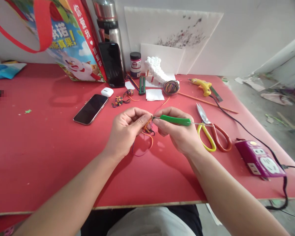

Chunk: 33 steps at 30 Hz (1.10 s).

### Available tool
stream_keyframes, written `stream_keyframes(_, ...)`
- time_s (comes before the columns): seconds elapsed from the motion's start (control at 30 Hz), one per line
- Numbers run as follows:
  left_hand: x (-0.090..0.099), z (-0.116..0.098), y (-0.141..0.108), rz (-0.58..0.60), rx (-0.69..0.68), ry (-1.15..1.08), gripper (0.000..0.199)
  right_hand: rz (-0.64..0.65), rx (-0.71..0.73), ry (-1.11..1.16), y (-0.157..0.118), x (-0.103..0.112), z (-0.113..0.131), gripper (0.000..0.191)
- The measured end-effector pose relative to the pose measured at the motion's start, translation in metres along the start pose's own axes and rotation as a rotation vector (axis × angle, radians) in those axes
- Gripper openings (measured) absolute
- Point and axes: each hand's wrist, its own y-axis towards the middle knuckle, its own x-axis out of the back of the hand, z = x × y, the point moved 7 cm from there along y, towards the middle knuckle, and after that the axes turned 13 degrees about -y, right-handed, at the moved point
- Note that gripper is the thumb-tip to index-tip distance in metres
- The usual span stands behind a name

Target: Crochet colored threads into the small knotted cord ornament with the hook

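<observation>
Between finger and thumb, my left hand (127,129) pinches a small multicoloured crocheted piece (147,127) of orange, yellow and dark yarn. My right hand (178,131) is closed around a crochet hook with a green handle (175,120); its thin metal tip meets the piece at my left fingertips. A loose orange and purple yarn end (151,144) loops below the hands. From behind them a strand runs back toward a ball of multicoloured yarn (171,87). Scissors with one yellow and one red handle (207,131) lie open just right of my right hand.
Left of the hands lies a phone (90,109) beside a white earbud case (107,92). A second phone (111,65) leans by a gift bag (76,42). A yellow glue gun (202,87), a wooden stick (208,102) and a purple power strip (260,159) with a black cable are at right.
</observation>
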Motion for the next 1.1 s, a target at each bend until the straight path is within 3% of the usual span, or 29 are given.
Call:
stream_keyframes(0.23,-0.002,0.003,0.002,-0.031,0.078,-0.126,0.019,-0.033,0.013,-0.148,-0.002,-0.001,0.012,0.013)
stream_keyframes(0.53,0.004,0.013,0.006,-0.108,0.263,-0.267,0.021,0.022,0.05,-0.101,0.0,-0.005,0.01,0.007)
stream_keyframes(0.73,0.001,0.016,0.004,-0.135,0.3,-0.304,0.017,0.07,0.04,-0.119,0.001,-0.012,0.006,0.016)
stream_keyframes(0.97,0.001,0.019,0.002,-0.149,0.307,-0.321,0.017,0.031,-0.023,-0.068,0.002,-0.013,-0.004,0.033)
stream_keyframes(1.1,-0.002,0.021,0.0,-0.138,0.329,-0.298,0.021,0.047,0.002,-0.082,0.003,-0.014,-0.004,0.032)
